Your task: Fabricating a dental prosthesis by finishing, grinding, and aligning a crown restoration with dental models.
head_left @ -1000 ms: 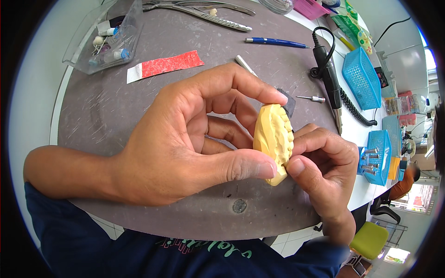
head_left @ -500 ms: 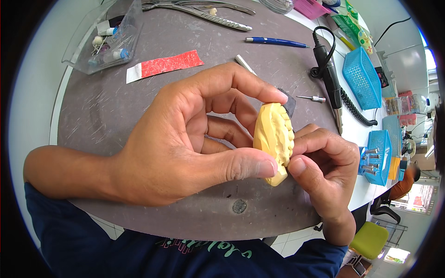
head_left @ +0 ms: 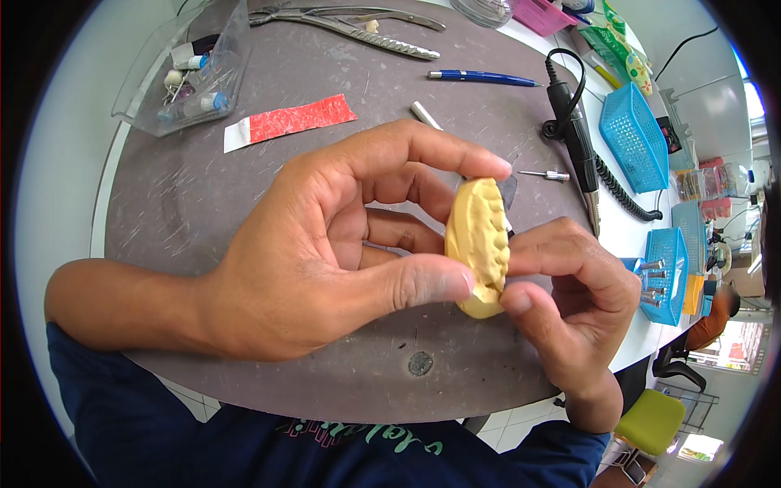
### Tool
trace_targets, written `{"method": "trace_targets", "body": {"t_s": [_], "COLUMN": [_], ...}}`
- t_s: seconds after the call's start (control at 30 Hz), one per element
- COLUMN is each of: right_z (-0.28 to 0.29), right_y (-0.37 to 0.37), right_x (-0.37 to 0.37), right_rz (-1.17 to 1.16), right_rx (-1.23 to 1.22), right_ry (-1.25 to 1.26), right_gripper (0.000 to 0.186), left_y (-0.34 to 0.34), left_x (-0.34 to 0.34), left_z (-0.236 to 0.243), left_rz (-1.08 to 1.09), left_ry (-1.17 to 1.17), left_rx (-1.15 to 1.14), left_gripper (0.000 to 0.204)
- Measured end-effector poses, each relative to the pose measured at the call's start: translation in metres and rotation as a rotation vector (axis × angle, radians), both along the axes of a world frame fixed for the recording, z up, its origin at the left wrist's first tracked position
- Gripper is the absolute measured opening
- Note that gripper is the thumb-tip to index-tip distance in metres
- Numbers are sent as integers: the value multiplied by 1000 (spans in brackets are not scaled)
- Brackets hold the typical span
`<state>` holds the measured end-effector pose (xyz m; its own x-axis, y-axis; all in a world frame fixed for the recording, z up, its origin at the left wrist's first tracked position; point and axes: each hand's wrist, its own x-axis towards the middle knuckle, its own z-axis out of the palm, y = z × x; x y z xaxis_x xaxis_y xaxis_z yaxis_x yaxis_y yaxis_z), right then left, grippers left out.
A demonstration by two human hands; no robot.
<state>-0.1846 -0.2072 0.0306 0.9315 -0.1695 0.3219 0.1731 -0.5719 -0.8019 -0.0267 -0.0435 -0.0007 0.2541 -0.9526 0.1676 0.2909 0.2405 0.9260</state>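
A plain whitish wall (head_left: 61, 187) runs down the left, close beside the grey-brown worktop (head_left: 175, 211), whose scratched top is bordered in white. Pale floor tiles (head_left: 514, 421) with thin dark joints show below its near edge. Over on the right I can see a lime-green padded chair (head_left: 653, 421), a black chair (head_left: 679, 370) beyond it, and a window (head_left: 739, 353) glaring white. Another pale wall (head_left: 708, 110) rises farther up that side.

A dark navy shirt (head_left: 244, 451), its front along the near edge of the desk (head_left: 325, 390), printed with mint-green script lettering (head_left: 411, 440) and pink outlined bars (head_left: 319, 433). Short sleeves (head_left: 102, 394); left hand (head_left: 277, 276) and right hand (head_left: 587, 305) bare.
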Motion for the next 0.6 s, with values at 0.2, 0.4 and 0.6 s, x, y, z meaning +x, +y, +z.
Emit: {"method": "trace_targets", "body": {"t_s": [0.2,0.4,0.6], "right_z": [-2,-3,-3], "right_y": [4,2,3], "right_x": [-4,-5,-6], "right_rz": [-29,-41,-41], "right_rx": [-73,-116,-86], "right_ry": [-46,-45,-32], "right_gripper": [47,44,42], "left_y": [-1,-1,-1], "left_x": [2,-1,-1], "left_z": [5,6,6], "left_rz": [16,28,34], "left_ry": [60,134,146], "left_rx": [87,122,127], "left_gripper": [56,56,57]}}
